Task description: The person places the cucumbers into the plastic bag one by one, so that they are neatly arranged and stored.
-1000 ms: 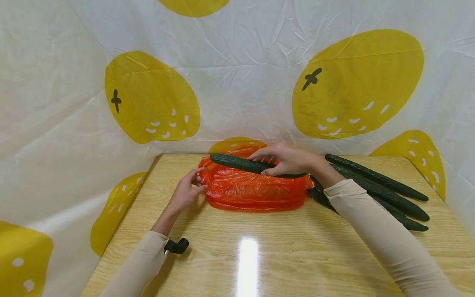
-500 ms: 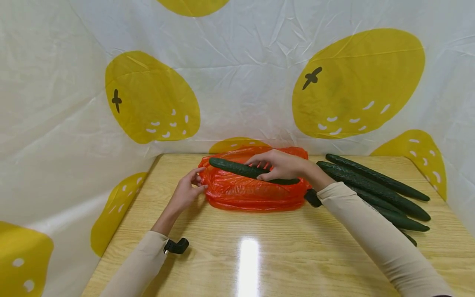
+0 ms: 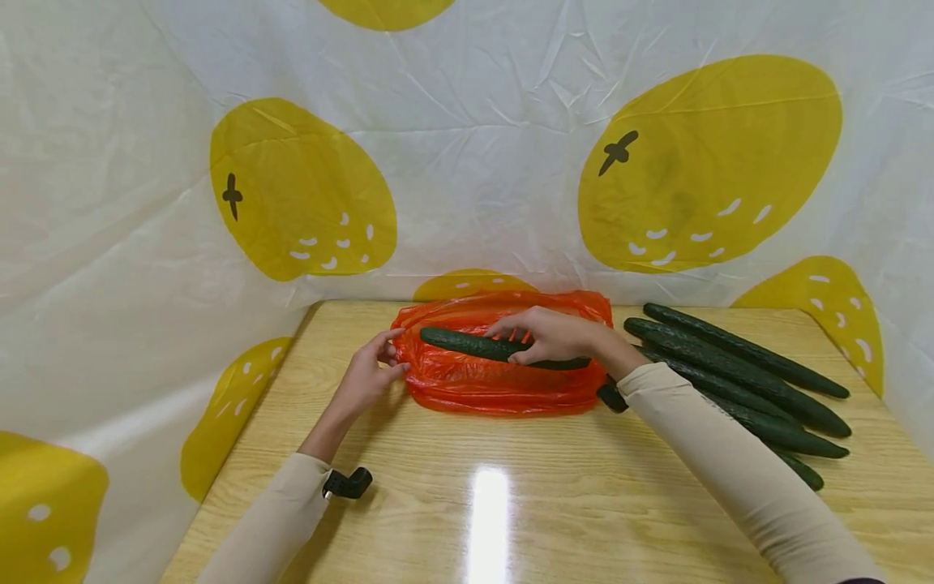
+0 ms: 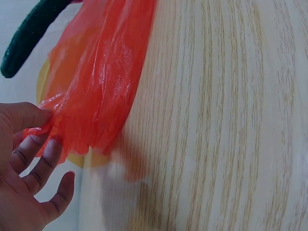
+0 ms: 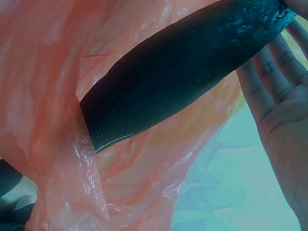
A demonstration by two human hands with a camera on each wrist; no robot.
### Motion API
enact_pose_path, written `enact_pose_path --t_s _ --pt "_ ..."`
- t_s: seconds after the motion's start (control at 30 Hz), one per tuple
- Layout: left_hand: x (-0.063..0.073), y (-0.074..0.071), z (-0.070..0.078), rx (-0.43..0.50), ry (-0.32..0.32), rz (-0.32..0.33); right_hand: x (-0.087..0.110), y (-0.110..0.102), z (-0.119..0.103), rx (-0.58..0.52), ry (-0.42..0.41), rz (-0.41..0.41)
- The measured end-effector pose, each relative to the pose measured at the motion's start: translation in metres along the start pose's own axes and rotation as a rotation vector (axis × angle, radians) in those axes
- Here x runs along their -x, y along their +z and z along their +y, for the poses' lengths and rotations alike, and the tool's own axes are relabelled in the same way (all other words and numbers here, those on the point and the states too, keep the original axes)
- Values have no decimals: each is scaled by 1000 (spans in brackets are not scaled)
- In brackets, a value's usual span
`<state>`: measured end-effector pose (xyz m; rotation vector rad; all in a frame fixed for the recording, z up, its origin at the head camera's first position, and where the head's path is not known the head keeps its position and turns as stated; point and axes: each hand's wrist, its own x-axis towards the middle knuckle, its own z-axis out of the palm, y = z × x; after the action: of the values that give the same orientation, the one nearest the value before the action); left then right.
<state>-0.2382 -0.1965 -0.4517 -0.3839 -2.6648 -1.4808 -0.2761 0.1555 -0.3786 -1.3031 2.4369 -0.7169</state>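
Note:
A thin red plastic bag (image 3: pixel 503 397) lies spread lengthwise near the back of the table. My left hand (image 3: pixel 368 373) pinches its gathered left end between thumb and fingers, as the left wrist view shows; the little finger stands free. From above, my right hand (image 3: pixel 558 334) grips a long dark green cucumber (image 3: pixel 467 344) near its middle. The cucumber lies level over the bag's mouth, its right end partly behind the hand. In the right wrist view, a fold of the bag covers one end of the cucumber (image 5: pixel 178 72).
Several more cucumbers (image 3: pixel 744 375) lie side by side on the right of the wooden table (image 3: pixel 409 503), partly behind my right forearm. A white sheet with yellow fruit prints (image 3: pixel 481 203) hangs along the back and sides.
My right hand has lowered the cucumber toward the bag's mouth. The bag's back right edge, earlier hidden behind that hand, now shows. My left hand stays in place.

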Motion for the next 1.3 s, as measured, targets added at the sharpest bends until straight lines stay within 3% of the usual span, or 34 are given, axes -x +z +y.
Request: enact_pose_path --t_s 0.43,0.97,1.3 --pt "0 0 2 -2 0 -1 -8 15 6 23 33 -44" --pt "0 -1 3 -6 2 -7 -15 21 8 -45 61 -87" --pt "-1 -1 2 3 2 -5 -19 32 12 -1 84 -127"
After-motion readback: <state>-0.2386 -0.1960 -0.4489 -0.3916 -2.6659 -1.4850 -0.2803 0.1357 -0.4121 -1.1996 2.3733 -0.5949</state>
